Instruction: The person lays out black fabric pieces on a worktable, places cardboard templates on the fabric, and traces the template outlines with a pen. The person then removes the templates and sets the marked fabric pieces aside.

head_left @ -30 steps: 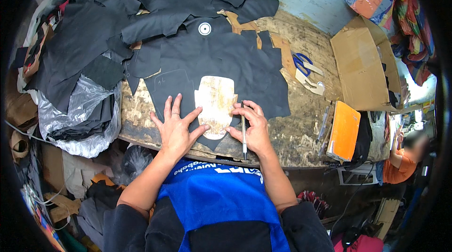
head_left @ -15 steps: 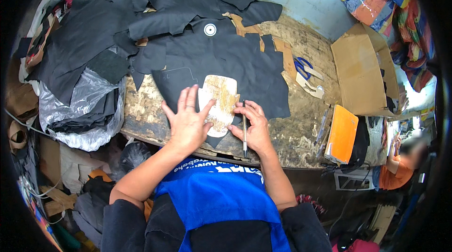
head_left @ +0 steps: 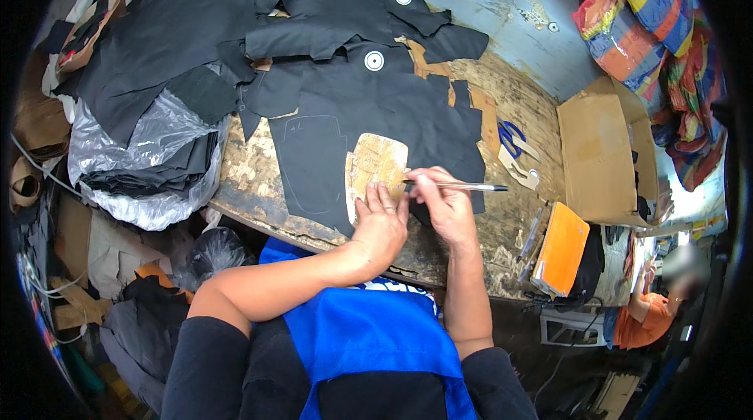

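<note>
A worn, pale tan and white flat template (head_left: pixel 380 155) with rounded corners lies on a black leather-like sheet (head_left: pixel 439 126). My left hand (head_left: pixel 382 225) rests on the template's lower part, fingers stretched flat and holding nothing. In my right hand (head_left: pixel 445 210) a pen (head_left: pixel 478 186) is gripped, lying nearly level. Its tip is at the template's right edge; whether it touches the sheet I cannot tell. Left of the template, a thin pale outline (head_left: pixel 307 119) of a similar shape shows on the black sheet, with a small mark inside it.
Blue-handled scissors (head_left: pixel 514 138) and an orange notebook (head_left: pixel 565 249) lie to the right on the worn wooden table (head_left: pixel 502 228), near a cardboard box (head_left: pixel 598 149). Black sheets (head_left: pixel 180 24) pile up at far left, above a clear plastic bag (head_left: pixel 118 157). A person in orange (head_left: pixel 647 318) sits far right.
My left hand has moved right from the template's left side onto its lower part. The pen in my right hand has swung from pointing along the template to lying across, tip leftward. The view has shifted slightly.
</note>
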